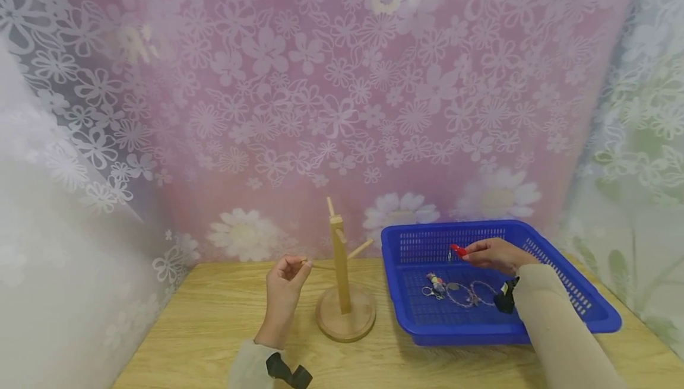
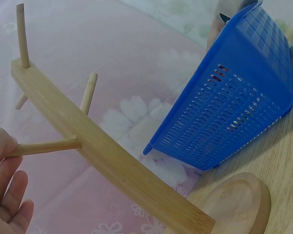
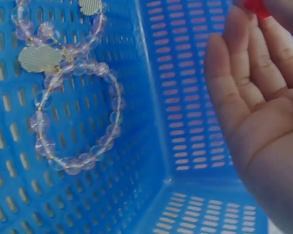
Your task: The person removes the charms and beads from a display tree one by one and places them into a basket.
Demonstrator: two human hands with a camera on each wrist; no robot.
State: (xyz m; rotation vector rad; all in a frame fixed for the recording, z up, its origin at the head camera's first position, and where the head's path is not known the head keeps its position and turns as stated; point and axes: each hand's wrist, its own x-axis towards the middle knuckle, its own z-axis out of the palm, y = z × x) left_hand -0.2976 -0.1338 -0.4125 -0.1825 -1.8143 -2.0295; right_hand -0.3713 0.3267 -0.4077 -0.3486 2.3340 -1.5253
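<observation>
My left hand (image 1: 285,288) pinches the end of a lower peg (image 2: 48,146) on a wooden stand (image 1: 342,270). The stand is upright on its round base, and its several pegs are bare. Over the blue basket (image 1: 398,312), my right hand (image 1: 494,255) pinches a small red trinket (image 1: 458,250) between thumb and fingertips. A thin, shiny part hangs from the trinket; its exact kind I cannot tell. Below in the basket lie two beaded bracelets (image 3: 115,105) of clear and lilac beads with pale charms, beside a keychain (image 1: 435,285) with a metal ring and a colourful charm.
The basket stands just right of the wooden stand on a wood-grain table (image 1: 214,312). Behind the table hangs a pink flowered curtain (image 1: 320,110), with pale flowered sheets at both sides. Black straps (image 1: 288,371) with cameras sit on both wrists.
</observation>
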